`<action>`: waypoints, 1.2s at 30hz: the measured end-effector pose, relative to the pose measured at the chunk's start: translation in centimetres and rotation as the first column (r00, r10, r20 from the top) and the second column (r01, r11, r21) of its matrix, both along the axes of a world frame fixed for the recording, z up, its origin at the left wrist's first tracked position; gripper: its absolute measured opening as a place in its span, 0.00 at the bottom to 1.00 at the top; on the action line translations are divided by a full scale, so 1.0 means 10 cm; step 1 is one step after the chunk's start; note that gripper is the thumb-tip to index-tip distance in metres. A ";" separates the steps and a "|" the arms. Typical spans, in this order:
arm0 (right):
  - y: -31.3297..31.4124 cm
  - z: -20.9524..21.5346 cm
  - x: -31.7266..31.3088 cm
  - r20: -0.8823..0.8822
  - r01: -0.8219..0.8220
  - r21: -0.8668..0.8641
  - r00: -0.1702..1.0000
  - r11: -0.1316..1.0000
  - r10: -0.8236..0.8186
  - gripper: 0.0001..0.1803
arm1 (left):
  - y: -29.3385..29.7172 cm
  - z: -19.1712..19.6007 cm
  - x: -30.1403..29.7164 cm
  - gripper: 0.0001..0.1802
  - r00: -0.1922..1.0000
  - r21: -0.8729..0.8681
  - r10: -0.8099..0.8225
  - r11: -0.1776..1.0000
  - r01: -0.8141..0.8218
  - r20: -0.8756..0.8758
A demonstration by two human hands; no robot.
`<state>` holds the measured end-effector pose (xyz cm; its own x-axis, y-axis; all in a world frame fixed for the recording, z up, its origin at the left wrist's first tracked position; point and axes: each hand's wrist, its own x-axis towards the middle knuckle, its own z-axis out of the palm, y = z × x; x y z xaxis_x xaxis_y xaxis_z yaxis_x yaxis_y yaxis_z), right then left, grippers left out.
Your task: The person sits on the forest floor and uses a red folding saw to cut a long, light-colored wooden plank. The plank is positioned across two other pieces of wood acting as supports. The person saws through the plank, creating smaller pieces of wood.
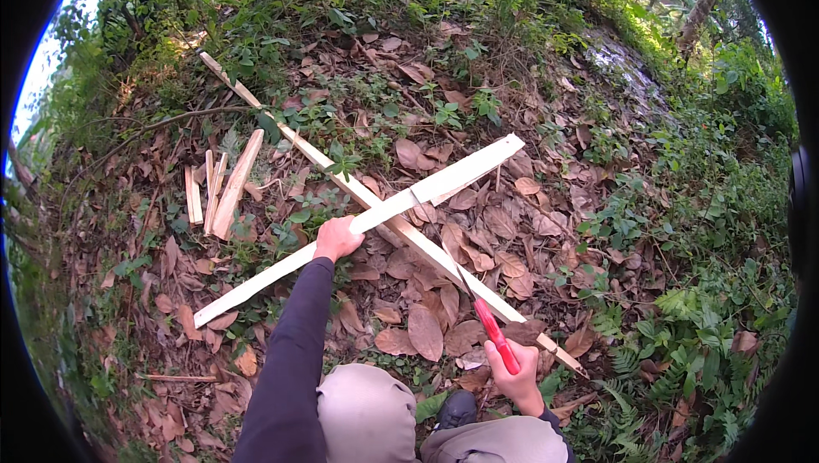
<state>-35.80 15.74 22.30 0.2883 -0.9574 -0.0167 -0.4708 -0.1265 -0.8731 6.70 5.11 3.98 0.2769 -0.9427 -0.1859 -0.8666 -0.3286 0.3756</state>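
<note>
A pale wooden plank (456,175) lies slantwise across a longer, narrower wooden strip (311,149), and the two form an X. My left hand (339,239) is closed round the plank, just left of the crossing. In my right hand (514,371), at the lower right, is the red handle of a hand saw (492,323). Its thin blade points up and left, with its far end at the plank's near edge, right of the crossing. How deep the blade sits in the wood I cannot tell. The strip rests on the leafy ground.
Several short split pieces of wood (236,186) lie at the left. Dry brown leaves (425,332) cover the slope, with low green plants among them. A thin bent branch (162,124) arches near the upper left. My knees (367,412) and a dark shoe (457,408) are at the bottom.
</note>
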 end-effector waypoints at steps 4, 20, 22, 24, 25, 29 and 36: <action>0.12 0.12 -0.02 -0.031 0.050 0.075 0.998 0.996 -0.047 0.17 | -0.02 0.09 -0.09 0.19 1.000 0.013 -0.015 1.000 0.015 -0.005; 1.18 1.02 -0.94 -0.082 0.360 -0.135 0.924 0.923 -0.373 0.11 | 0.10 0.11 -0.03 0.45 0.972 0.036 -0.219 0.976 0.216 0.087; 1.06 1.13 -0.93 -0.174 0.391 -0.110 0.897 0.914 -0.405 0.10 | 0.06 0.37 0.01 0.47 0.966 -0.004 -0.235 0.972 0.237 0.104; 0.76 1.06 -0.98 -0.026 0.354 -0.233 0.929 0.905 -0.370 0.17 | -0.15 0.82 0.02 0.42 0.963 0.149 -0.263 0.956 0.253 0.055; 0.64 1.34 -0.75 -0.047 0.370 -0.290 0.916 0.883 -0.399 0.18 | -0.29 1.12 0.01 0.36 0.955 0.306 -0.297 0.910 0.281 0.007; -0.25 1.89 -0.20 -0.117 0.032 -0.360 0.990 0.932 -0.079 0.18 | -0.65 2.05 0.23 0.30 0.984 0.387 -0.168 0.913 0.132 0.060; -2.58 1.20 0.72 -0.580 -0.251 -0.386 0.814 0.888 -0.021 0.27 | -0.53 4.29 -0.71 0.27 0.966 0.106 -0.232 0.970 0.220 0.114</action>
